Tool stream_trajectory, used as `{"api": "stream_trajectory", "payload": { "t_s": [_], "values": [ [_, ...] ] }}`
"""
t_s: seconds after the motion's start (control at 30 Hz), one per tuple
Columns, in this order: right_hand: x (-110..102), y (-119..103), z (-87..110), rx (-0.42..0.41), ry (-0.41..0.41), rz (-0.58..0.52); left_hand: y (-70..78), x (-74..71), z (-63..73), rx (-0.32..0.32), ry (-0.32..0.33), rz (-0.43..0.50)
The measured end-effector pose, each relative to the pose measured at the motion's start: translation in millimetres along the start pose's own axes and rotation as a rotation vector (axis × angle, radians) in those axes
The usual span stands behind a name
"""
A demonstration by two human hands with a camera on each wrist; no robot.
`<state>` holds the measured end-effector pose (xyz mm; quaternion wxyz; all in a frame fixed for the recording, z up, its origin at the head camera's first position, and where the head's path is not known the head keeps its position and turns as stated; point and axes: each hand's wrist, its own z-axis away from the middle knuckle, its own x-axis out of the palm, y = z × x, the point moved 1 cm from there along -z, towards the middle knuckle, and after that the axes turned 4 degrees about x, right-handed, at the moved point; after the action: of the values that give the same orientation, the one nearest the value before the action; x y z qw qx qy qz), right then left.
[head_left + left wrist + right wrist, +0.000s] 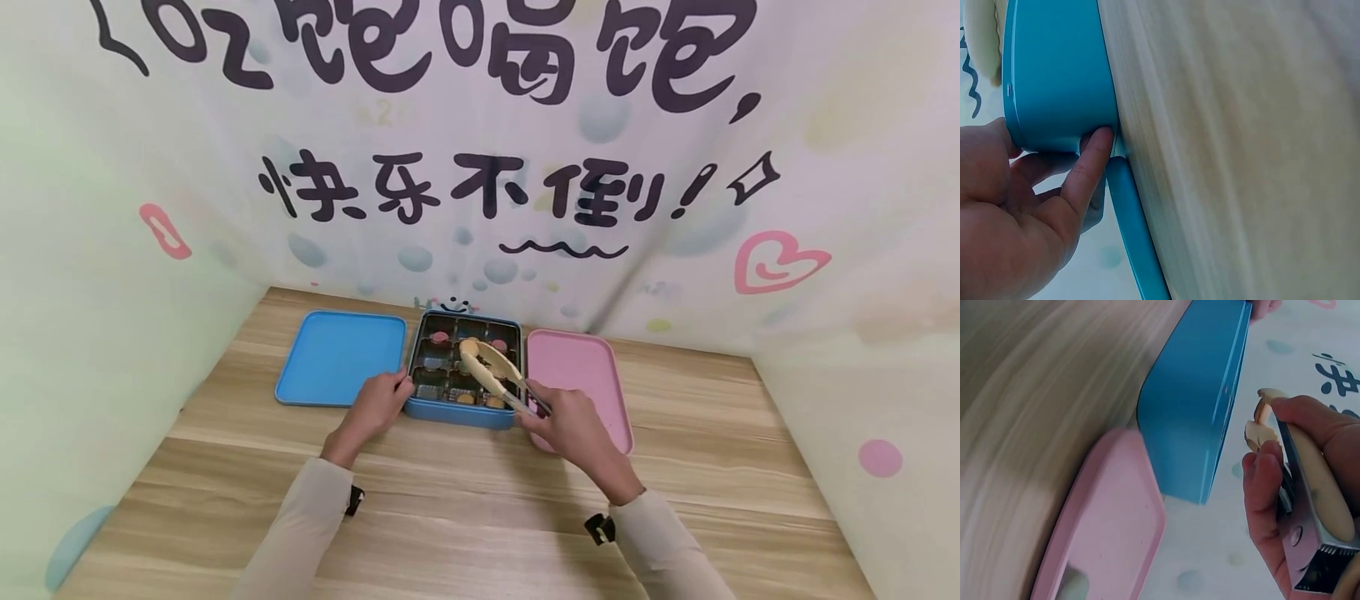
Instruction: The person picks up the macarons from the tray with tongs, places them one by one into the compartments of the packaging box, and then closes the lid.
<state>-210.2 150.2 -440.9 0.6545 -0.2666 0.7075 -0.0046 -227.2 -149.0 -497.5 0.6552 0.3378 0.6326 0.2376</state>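
Note:
A blue box [465, 414] with a dark divided insert stands near the back wall. Pink round pieces [439, 337] and tan round pieces [467, 398] lie in some of its compartments. My left hand [381, 406] holds the box at its front left corner, thumb by the rim and fingers along the side. With my right hand [566, 423] I grip tongs [486, 379] by their metal handles. Their cream-coloured tips reach over the middle of the box, and a tan round piece [469, 345] shows at them; whether they pinch it I cannot tell.
Left of the box lies a shallow blue tray or lid [341, 358]. A similar pink one [588, 379] lies to the right, partly under my right hand. Behind the wooden table [465, 517] rises a printed wall [420, 242], with pale walls at both sides.

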Motion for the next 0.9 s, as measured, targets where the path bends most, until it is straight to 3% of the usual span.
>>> {"api": "stream_trajectory", "payload": {
  "t_s": [0.47, 0.9],
  "values": [
    [24, -35, -15.7, 0.054, -0.042, -0.002, -1.8, -0.2, 1.1, -0.009, -0.003, -0.016],
    [23, -30, -16.2, 0.059, -0.022, -0.026, 0.3, -2.3, 1.9, -0.009, -0.009, -0.021]
  ]
}}
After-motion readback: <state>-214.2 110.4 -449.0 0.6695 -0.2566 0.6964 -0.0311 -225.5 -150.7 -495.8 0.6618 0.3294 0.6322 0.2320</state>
